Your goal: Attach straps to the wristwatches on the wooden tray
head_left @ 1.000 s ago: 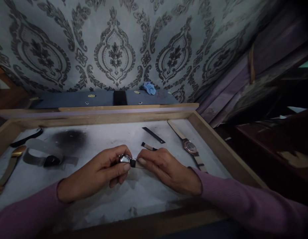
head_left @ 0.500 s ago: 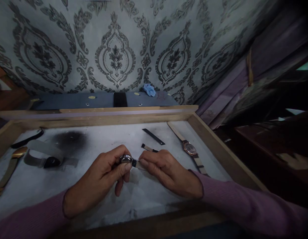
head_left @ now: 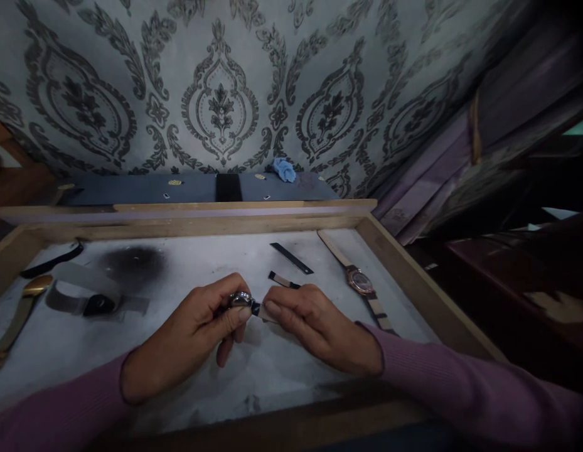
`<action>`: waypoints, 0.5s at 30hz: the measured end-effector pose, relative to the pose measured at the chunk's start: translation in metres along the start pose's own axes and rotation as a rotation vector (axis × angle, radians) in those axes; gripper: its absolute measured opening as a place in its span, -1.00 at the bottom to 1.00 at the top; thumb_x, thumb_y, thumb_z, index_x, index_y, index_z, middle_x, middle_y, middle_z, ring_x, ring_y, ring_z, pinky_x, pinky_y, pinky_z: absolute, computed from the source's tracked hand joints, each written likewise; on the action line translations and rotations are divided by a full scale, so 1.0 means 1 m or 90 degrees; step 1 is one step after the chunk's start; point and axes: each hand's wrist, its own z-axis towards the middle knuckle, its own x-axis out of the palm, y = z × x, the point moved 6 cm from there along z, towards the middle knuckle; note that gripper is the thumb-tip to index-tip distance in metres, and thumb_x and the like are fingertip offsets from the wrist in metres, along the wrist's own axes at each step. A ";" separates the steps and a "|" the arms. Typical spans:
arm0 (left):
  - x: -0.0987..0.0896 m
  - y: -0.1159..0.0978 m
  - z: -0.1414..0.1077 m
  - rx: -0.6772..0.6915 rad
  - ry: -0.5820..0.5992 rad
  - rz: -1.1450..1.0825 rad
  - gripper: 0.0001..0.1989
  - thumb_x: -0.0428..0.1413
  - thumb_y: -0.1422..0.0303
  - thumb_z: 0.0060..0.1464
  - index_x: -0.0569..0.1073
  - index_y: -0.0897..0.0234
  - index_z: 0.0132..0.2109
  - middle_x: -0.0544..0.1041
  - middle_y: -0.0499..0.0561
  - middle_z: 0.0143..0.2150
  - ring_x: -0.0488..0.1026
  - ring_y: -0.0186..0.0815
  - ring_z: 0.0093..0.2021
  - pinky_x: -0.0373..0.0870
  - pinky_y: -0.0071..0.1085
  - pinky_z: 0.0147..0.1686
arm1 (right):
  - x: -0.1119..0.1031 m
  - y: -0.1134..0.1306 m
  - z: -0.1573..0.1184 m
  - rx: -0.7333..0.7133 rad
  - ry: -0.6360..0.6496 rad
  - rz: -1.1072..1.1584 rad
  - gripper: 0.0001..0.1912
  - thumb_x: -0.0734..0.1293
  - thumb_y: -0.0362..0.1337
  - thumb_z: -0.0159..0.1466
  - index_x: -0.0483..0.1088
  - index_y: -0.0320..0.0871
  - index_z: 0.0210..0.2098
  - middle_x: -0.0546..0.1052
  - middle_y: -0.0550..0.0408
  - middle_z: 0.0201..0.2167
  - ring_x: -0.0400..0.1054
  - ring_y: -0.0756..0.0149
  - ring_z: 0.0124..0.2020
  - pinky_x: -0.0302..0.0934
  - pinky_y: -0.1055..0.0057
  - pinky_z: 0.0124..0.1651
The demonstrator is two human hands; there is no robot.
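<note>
Between thumb and fingers my left hand (head_left: 199, 336) pinches a shiny metal watch (head_left: 241, 299) by its rounded case. A short dark strap end (head_left: 256, 308) with a pale underside runs from the case toward my right hand (head_left: 314, 323), whose thumb and forefinger are closed on it. Any small tool in the right fingers is hidden. Just behind the right hand lies a strap piece (head_left: 282, 279), beige with dark ends, partly covered by the knuckles. A flat black strip (head_left: 291, 258) rests beyond it.
The shallow wooden tray (head_left: 253, 226) has a white bottom. A brown-strapped watch (head_left: 359, 280) lies at right. On the left are a grey-banded watch (head_left: 99, 306), a gold-toned watch (head_left: 37, 284) and a black strap (head_left: 56, 262). A blue cloth (head_left: 284, 170) sits behind the tray.
The watch case and strap end have tilted slightly between my fingers, and less of the dark strap shows. Both hands stay in nearly the same place.
</note>
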 end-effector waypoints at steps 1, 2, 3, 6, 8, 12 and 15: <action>0.000 -0.001 0.000 0.001 0.009 0.015 -0.83 -0.07 0.26 0.27 0.26 0.24 -0.26 0.24 -0.21 -0.53 0.21 -0.50 -0.62 0.15 -0.52 -0.58 | 0.000 0.001 0.000 -0.011 0.000 -0.001 -0.70 0.05 -0.27 0.40 0.15 -0.15 -0.47 0.10 0.27 -0.61 0.05 0.50 -0.61 -0.04 0.52 -0.52; -0.001 -0.002 0.001 0.006 0.017 0.037 -0.83 -0.07 0.26 0.28 0.27 0.24 -0.26 0.19 -0.22 -0.54 0.17 -0.49 -0.61 0.13 -0.52 -0.57 | 0.001 0.002 0.000 -0.021 0.000 -0.003 -0.71 0.06 -0.28 0.40 0.14 -0.15 -0.47 0.09 0.28 -0.61 0.04 0.50 -0.62 -0.05 0.52 -0.52; -0.001 -0.004 0.001 0.015 0.023 0.065 -0.82 -0.07 0.26 0.27 0.28 0.24 -0.27 0.16 -0.21 -0.52 0.15 -0.47 -0.57 0.12 -0.51 -0.54 | 0.001 0.003 0.001 -0.031 0.001 -0.002 -0.71 0.06 -0.30 0.40 0.14 -0.15 -0.47 0.08 0.28 -0.62 0.03 0.51 -0.63 -0.06 0.51 -0.52; -0.003 -0.008 0.002 0.037 0.040 0.135 -0.81 -0.07 0.27 0.27 0.30 0.25 -0.29 0.18 -0.15 -0.44 0.17 -0.40 -0.42 0.15 -0.47 -0.41 | 0.002 0.005 0.001 -0.040 0.001 0.001 -0.72 0.07 -0.31 0.39 0.13 -0.14 -0.47 0.05 0.30 -0.63 -0.01 0.52 -0.65 -0.08 0.51 -0.54; -0.004 -0.010 0.002 0.034 0.053 0.150 -0.81 -0.08 0.27 0.27 0.31 0.25 -0.27 0.21 -0.13 -0.40 0.20 -0.37 -0.36 0.17 -0.45 -0.34 | 0.002 0.005 0.001 -0.036 0.004 -0.002 -0.72 0.06 -0.32 0.39 0.13 -0.14 -0.47 0.05 0.29 -0.62 0.01 0.51 -0.64 -0.09 0.51 -0.54; -0.001 -0.012 -0.001 0.017 0.090 0.160 -0.79 -0.12 0.25 0.29 0.34 0.25 -0.20 0.27 -0.10 -0.34 0.25 -0.33 -0.31 0.20 -0.42 -0.28 | 0.003 0.006 0.000 -0.053 0.010 0.004 -0.73 0.07 -0.32 0.39 0.12 -0.14 -0.46 0.06 0.28 -0.62 0.01 0.50 -0.65 -0.10 0.51 -0.55; -0.001 -0.013 -0.003 -0.001 0.106 0.165 -0.76 -0.14 0.24 0.30 0.34 0.24 -0.19 0.28 -0.09 -0.34 0.26 -0.33 -0.30 0.22 -0.43 -0.28 | 0.004 0.006 -0.001 -0.066 0.013 -0.001 -0.73 0.06 -0.32 0.40 0.13 -0.15 -0.45 0.08 0.27 -0.61 0.00 0.50 -0.65 -0.11 0.50 -0.55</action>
